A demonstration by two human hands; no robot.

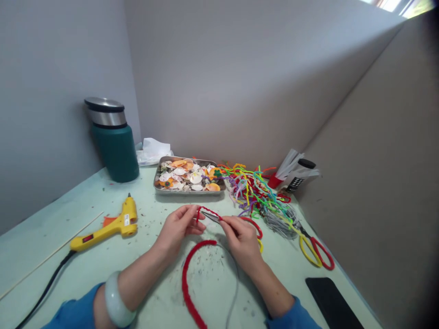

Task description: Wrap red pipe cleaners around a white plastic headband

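Observation:
My left hand (178,227) pinches a thin red fuzzy strand (207,209), like a pipe cleaner, near one end, with a short piece hanging down from its fingertips. My right hand (243,240) has its thumb and fingers closed on the strand's other end. Between them the strand arches upward. Metal scissor blades (211,216) show just below it. Red and yellow scissor handles (254,225) show past my right hand, which hides the middle of the scissors. Below my hands lies a curved grey wire (235,278), partly covered in red fuzz (186,283).
A yellow glue gun (113,228) with a black cord and a thin stick (51,256) lie left. Behind stand a green bottle (115,146) and a metal tray (188,193) of shells. Right are tangled pipe cleaners (254,187), more scissors (315,251) and a black phone-like slab (332,301).

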